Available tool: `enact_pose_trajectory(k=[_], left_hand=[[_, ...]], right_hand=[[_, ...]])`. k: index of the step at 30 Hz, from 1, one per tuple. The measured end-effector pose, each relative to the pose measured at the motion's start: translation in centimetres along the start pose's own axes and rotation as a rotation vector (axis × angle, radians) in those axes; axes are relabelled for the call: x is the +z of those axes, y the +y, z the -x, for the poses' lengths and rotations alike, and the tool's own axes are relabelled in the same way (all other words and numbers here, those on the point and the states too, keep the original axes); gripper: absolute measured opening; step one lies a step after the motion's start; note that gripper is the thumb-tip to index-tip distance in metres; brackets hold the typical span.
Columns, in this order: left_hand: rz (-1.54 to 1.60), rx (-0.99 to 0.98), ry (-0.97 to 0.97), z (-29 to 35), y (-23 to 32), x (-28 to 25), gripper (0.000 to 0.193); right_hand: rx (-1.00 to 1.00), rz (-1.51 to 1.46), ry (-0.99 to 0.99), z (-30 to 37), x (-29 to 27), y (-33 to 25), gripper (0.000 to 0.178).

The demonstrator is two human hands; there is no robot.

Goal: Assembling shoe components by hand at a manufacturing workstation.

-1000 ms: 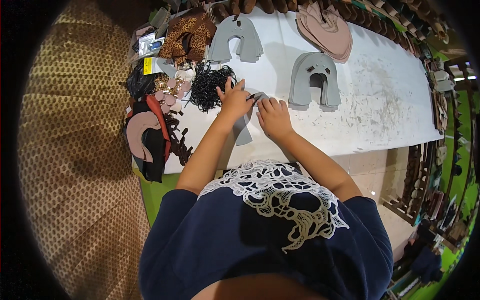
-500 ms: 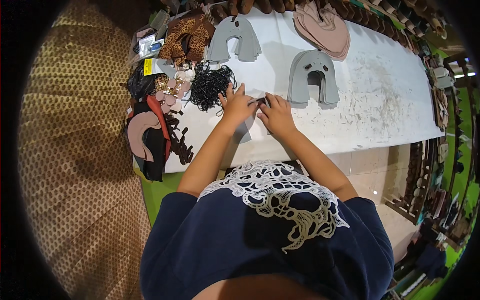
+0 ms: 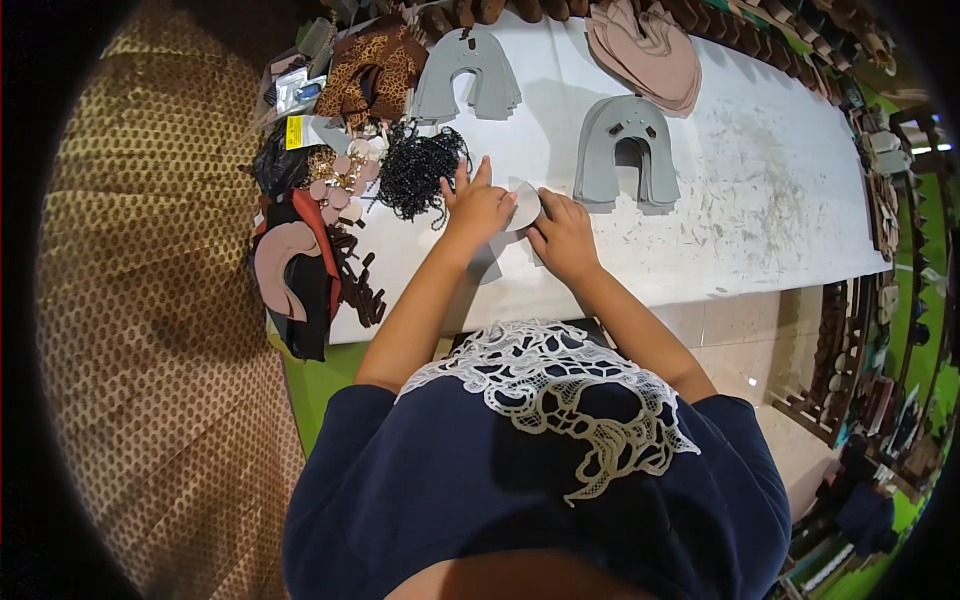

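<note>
Between my hands is a pale grey, round-edged flat piece (image 3: 522, 208), tilted up off the table. My left hand (image 3: 480, 210) pinches its left edge with the thumb, while the other fingers point away from me. At the piece's right edge, my right hand (image 3: 566, 238) has its fingers curled and thumb bent in; something dark shows there, too small to name. Partly under my left wrist lies another grey flat piece (image 3: 487, 268). A tangled heap of black beaded strands (image 3: 415, 175) sits just left of my left hand.
Stacks of grey arch-shaped pieces (image 3: 600, 150) (image 3: 440, 85) and pink pieces (image 3: 660, 60) lie on the white table (image 3: 760, 180). Leopard-print pieces (image 3: 350, 85), pink discs (image 3: 340, 195), dark brown strips (image 3: 362, 290) and a pink curved piece (image 3: 275, 265) crowd the left side.
The grey piece has turned so that its broad face shows, where before only a thin dark edge did. My right hand has shifted slightly right, away from the left.
</note>
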State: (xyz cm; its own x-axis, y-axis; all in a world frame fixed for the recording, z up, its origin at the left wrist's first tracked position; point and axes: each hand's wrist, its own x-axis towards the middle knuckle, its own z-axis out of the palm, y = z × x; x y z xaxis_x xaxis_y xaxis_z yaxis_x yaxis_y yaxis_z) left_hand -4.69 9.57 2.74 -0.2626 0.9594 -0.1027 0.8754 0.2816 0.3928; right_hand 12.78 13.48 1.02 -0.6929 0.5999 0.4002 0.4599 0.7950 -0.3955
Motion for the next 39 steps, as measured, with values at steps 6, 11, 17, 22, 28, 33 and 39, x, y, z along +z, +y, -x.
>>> enact_pose_trajectory(k=[6, 11, 17, 22, 28, 33, 39], left_hand=[[-0.027, 0.054, 0.062, -1.3, -0.2, -0.3, 0.017], [0.037, 0.057, 0.123, -1.1, -0.3, -0.2, 0.012], [0.054, 0.005, 0.124, -1.6, -0.9, 0.9, 0.008], [0.021, 0.025, 0.114, -1.9, -1.4, 0.6, 0.007], [-0.041, 0.064, 0.154, -2.1, -2.0, 0.6, 0.008], [-0.081, 0.066, 0.159, -2.3, -2.2, 0.4, 0.007], [-0.094, 0.055, 0.170, -2.2, -2.2, 0.2, 0.011]], right_hand=[[0.027, -0.042, 0.018, 0.1, 0.1, 0.1, 0.026], [0.033, -0.027, -0.014, 0.1, -0.3, 0.2, 0.025], [0.049, 0.006, -0.017, 0.2, 0.0, 0.0, 0.030], [0.046, 0.023, -0.028, 0.1, 0.0, 0.1, 0.034], [0.047, 0.055, -0.038, 0.1, 0.3, 0.0, 0.036], [0.053, 0.091, -0.063, 0.0, 0.2, -0.2, 0.038], [0.040, 0.117, -0.048, 0.0, 0.5, -0.2, 0.039]])
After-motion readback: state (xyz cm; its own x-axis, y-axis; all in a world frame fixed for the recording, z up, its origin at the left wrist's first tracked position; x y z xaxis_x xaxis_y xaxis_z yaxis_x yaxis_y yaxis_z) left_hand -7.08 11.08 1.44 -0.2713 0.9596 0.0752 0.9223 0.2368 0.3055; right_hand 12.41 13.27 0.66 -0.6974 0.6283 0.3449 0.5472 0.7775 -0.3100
